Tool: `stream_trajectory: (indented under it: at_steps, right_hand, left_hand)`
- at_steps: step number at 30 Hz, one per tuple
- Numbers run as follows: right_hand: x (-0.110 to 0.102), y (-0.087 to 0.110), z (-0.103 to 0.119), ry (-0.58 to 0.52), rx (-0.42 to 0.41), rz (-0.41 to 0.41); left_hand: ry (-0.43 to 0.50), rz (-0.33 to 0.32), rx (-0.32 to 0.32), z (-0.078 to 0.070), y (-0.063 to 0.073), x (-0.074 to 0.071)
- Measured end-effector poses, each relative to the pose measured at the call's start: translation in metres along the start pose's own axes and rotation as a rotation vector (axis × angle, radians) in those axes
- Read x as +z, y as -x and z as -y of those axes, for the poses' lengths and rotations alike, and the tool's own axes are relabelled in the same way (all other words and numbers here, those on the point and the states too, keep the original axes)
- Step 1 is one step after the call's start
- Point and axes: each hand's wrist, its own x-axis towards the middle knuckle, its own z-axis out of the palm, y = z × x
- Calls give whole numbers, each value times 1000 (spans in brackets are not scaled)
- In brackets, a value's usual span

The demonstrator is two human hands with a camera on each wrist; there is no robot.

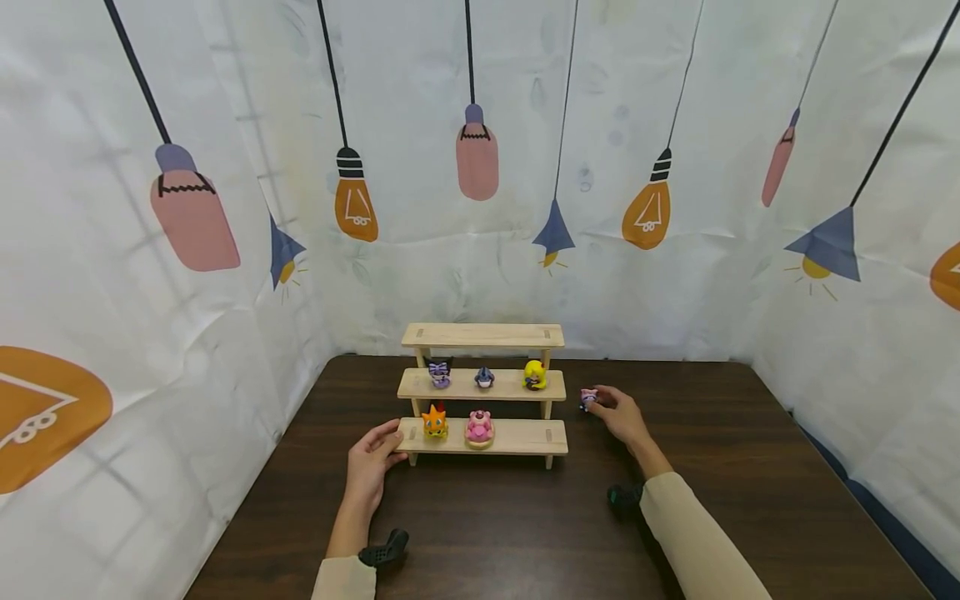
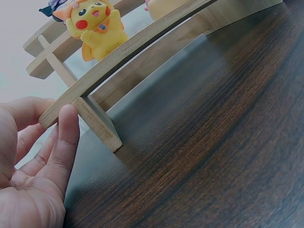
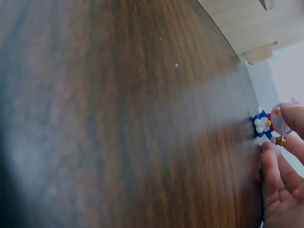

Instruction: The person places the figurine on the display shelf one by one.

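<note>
A three-tier wooden display stand (image 1: 525, 435) stands on the dark table. My left hand (image 1: 367, 467) grips the left end of its lowest shelf; in the left wrist view the thumb (image 2: 69, 135) presses against the board's edge. Close to that hand, a yellow figurine in an orange hood (image 2: 102, 31) sits on the shelf, beside a pink bear figurine (image 1: 479, 428). To the right of the stand, my right hand (image 1: 618, 417) pinches a small pink-and-blue figurine (image 3: 266, 123) between thumb and fingers. Whether its base touches the table I cannot tell.
On the middle shelf stand a purple-and-black figurine (image 1: 439, 374), a small blue-grey figurine (image 1: 484, 378) and a yellow-haired figurine (image 1: 535, 376). The top shelf (image 1: 482, 335) is nearest the back. White curtains (image 1: 480, 283) with printed lamps enclose the table (image 1: 495, 533).
</note>
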Motion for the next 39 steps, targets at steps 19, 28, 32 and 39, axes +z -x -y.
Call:
stream_trajectory:
  at_steps: [19,28,32,39]
  right_hand:
    - [6,2,5,-33,-2,-48]
    - [9,7,1,-94,-12,-89]
    - [9,11,-1,-132,-7,-99]
    - [12,20,-2,-232,8,-130]
  left_hand:
    - [-7,-3,8,0,0,0]
    - [-16,-4,10,1,0,1]
    - [-13,-4,11,1,0,1]
    - [-9,-5,5,0,0,0]
